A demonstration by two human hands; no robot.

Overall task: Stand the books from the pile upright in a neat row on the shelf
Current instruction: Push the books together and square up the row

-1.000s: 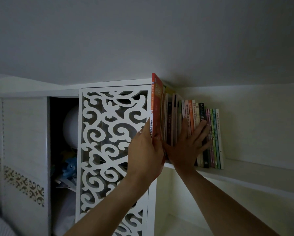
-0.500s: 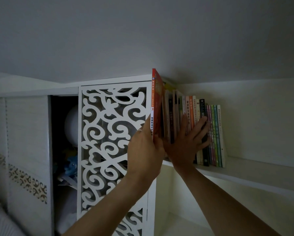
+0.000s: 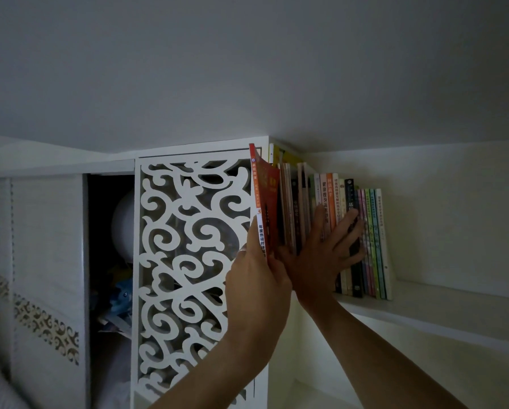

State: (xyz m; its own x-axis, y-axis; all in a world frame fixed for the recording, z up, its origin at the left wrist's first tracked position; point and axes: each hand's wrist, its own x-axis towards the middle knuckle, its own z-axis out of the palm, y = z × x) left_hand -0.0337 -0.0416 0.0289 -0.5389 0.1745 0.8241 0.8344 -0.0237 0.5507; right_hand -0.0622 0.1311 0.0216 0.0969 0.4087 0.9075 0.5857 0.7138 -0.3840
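The shelf [image 3: 424, 308] holds a row of books [image 3: 374, 243] standing spine-out, long axes vertical, the right-hand ones leaning slightly left at the top. The row runs from the shelf's left corner to a white book at the right end; the shelf is bare past it. Your left hand [image 3: 256, 287] grips the red book [image 3: 266, 208] at its lower spine edge, fingers curled around it, thumb side hidden. The red book stands on end, long axis vertical, top tilted a little left, spine toward you, at the left end of the row, touching the next book. Whether its bottom sits on the shelf you can't tell; your hand hides it. Your right hand [image 3: 321, 255] lies flat on the spines mid-row, fingers straight and spread, pressing on them. Left of the shelf, a cabinet [image 3: 188, 261] with a white scrollwork door; its open compartment holds a pale round thing [image 3: 123, 222] and a blue item [image 3: 123, 296], too dim to identify.
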